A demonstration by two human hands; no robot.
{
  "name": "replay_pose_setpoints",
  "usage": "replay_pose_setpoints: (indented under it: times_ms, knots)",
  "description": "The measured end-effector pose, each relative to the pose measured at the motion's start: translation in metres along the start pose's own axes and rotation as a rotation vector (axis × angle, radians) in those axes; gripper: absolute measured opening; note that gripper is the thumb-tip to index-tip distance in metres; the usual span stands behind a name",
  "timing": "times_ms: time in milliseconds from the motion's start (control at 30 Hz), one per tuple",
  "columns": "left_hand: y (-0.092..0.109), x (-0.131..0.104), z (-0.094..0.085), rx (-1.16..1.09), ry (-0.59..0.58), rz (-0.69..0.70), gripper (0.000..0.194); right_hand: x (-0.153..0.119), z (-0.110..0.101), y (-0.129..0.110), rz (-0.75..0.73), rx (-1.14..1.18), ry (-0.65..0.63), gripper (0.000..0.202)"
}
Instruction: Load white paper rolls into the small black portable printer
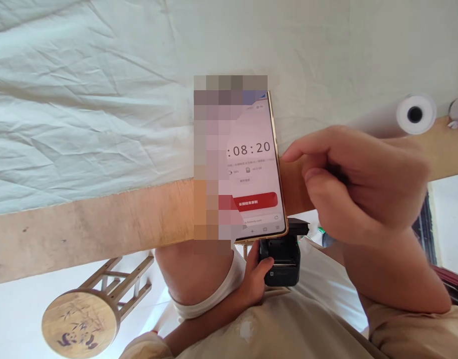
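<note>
My left hand (259, 274) is wrapped around the side of a black boxy device (282, 267) with its lid raised, low in front of my body. It looks like a small label printer. A phone (253, 164) with a gold edge shows a timer reading 08:20 and a red button; its left part is hidden by a pixelated patch. What supports the phone cannot be seen. Just right of it, my right hand (363, 179) is raised with its index finger pointing toward the phone's edge. Its other fingers are curled, and nothing shows in them.
A wrinkled pale cloth (83, 99) covers the table, leaving a bare wooden edge (102, 222). Rolled white material (397, 117) lies at the right. Below the edge, at left, stands a round wooden stool (81, 319) with a panda picture.
</note>
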State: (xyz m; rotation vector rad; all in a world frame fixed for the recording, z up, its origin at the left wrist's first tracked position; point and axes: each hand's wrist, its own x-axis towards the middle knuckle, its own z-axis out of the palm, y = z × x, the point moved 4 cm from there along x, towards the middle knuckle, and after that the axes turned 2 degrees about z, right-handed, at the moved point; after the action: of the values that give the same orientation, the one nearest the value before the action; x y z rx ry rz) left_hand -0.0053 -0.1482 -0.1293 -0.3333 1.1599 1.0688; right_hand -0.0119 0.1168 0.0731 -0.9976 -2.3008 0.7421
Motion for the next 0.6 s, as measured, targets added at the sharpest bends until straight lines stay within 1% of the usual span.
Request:
replay_pose_setpoints:
  times_ms: [67, 167, 300, 367, 500, 600]
  knots:
    - [-0.001, -0.001, -0.001, -0.02, 0.007, -0.026, 0.071, 0.001, -0.001, -0.002, -0.033, 0.024, 0.065, 0.025]
    - [-0.006, -0.001, -0.004, -0.039, 0.0, -0.048, 0.075, 0.002, 0.001, -0.001, -0.03, -0.042, 0.045, 0.029]
    - [-0.012, -0.002, -0.008, -0.051, -0.013, -0.083, 0.076, 0.0, 0.001, -0.001, -0.078, -0.016, 0.107, 0.025]
    - [-0.014, -0.003, -0.008, -0.059, -0.022, -0.097, 0.076, 0.0, 0.002, 0.0, -0.069, -0.009, 0.119, 0.023]
    - [-0.012, -0.003, -0.008, -0.045, -0.049, -0.072, 0.069, -0.001, 0.003, -0.001, -0.048, -0.033, 0.122, 0.023]
    - [-0.011, -0.001, -0.008, -0.038, -0.062, -0.048, 0.068, -0.001, 0.002, -0.001, -0.044, -0.037, 0.133, 0.024]
